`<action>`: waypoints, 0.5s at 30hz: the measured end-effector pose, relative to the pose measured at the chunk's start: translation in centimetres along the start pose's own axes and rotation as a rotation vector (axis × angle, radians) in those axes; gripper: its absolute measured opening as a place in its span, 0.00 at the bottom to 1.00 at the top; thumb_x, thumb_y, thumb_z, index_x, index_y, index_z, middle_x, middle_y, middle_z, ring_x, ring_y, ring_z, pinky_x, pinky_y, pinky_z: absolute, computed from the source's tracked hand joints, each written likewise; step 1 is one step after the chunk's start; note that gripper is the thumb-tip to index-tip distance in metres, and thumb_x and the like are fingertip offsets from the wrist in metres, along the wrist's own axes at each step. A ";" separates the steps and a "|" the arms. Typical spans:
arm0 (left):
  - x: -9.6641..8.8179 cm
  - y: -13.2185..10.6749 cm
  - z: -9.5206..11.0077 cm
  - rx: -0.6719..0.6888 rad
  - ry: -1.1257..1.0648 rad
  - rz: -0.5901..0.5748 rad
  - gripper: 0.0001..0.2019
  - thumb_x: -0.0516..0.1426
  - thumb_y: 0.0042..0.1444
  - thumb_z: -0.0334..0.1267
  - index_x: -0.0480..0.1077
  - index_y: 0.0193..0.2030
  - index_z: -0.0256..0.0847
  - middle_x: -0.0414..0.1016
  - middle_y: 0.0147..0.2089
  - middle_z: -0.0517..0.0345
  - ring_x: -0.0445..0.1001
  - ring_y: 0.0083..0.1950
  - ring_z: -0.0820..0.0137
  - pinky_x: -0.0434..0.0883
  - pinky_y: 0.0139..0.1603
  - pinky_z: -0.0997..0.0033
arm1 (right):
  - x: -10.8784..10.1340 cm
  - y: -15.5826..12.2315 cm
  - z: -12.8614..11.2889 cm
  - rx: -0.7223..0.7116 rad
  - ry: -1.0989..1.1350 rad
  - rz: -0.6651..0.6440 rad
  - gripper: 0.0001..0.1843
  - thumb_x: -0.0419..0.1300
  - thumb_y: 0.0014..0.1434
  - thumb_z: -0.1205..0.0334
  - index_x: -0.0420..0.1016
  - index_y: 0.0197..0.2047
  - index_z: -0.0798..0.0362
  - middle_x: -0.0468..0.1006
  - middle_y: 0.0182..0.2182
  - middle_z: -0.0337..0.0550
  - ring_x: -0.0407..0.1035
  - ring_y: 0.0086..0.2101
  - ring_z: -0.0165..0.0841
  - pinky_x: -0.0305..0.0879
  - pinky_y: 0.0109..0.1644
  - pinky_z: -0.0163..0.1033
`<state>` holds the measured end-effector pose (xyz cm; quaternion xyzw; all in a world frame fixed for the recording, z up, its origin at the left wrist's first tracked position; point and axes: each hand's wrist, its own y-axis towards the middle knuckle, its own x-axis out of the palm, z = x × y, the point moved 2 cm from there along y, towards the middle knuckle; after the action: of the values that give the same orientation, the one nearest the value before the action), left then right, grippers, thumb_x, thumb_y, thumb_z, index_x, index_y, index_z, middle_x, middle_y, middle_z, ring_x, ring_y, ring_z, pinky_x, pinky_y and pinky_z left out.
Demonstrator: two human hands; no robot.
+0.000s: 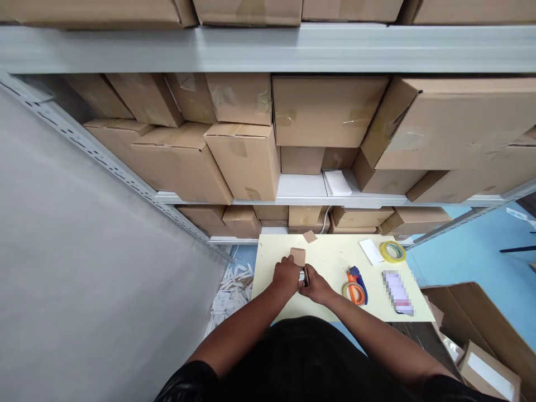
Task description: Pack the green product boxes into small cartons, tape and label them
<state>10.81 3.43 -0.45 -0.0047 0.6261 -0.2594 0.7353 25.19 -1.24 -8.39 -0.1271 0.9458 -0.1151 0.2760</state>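
Note:
Over the cream table top [330, 251], my hands meet at a small silver and dark object [302, 276], its kind too small to make out. My left hand [287, 274] is closed at its left side. From the right, my right hand [316, 286] grips it with bent fingers. A small brown cardboard piece [298, 255] shows just beyond my fingers; whether it joins the object, I cannot tell. Another cardboard scrap [310, 237] lies at the table's far edge. To the right of my right hand is an orange and blue tape dispenser [355, 287].
A yellow tape roll [392, 252], a white card [371, 252] and a phone [397, 293] lie on the table's right side. Shelves with cardboard boxes [330, 111] rise behind. White strips [230, 293] cover the floor at left. An open carton [481, 318] stands at lower right.

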 end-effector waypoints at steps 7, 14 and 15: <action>0.4 -1.0 -0.8 0.002 -0.127 0.105 0.17 0.67 0.43 0.43 0.77 0.39 0.37 0.73 0.49 0.37 0.75 0.48 0.48 0.72 0.45 0.55 | 1.0 0.6 0.3 -0.030 -0.138 0.039 0.31 0.68 0.49 0.63 0.61 0.54 0.48 0.75 0.48 0.43 0.73 0.39 0.36 0.60 0.38 0.37; -3.3 -3.0 -0.3 0.103 -0.079 0.225 0.22 0.66 0.43 0.47 0.76 0.44 0.37 0.71 0.50 0.39 0.75 0.48 0.48 0.73 0.48 0.54 | 0.7 0.5 0.0 0.016 -0.155 0.081 0.32 0.69 0.50 0.61 0.63 0.55 0.49 0.77 0.46 0.46 0.74 0.39 0.38 0.59 0.38 0.37; -4.3 -3.5 -0.3 0.135 -0.089 0.246 0.22 0.66 0.44 0.47 0.76 0.44 0.37 0.70 0.50 0.41 0.76 0.47 0.49 0.73 0.47 0.55 | 0.5 0.5 -0.2 0.009 -0.140 0.082 0.32 0.70 0.50 0.60 0.63 0.56 0.49 0.77 0.46 0.45 0.74 0.39 0.38 0.60 0.38 0.38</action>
<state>8.84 2.19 4.55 0.1103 0.5697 -0.2083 0.7873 24.59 -0.92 -8.56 -0.0946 0.9280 -0.0988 0.3465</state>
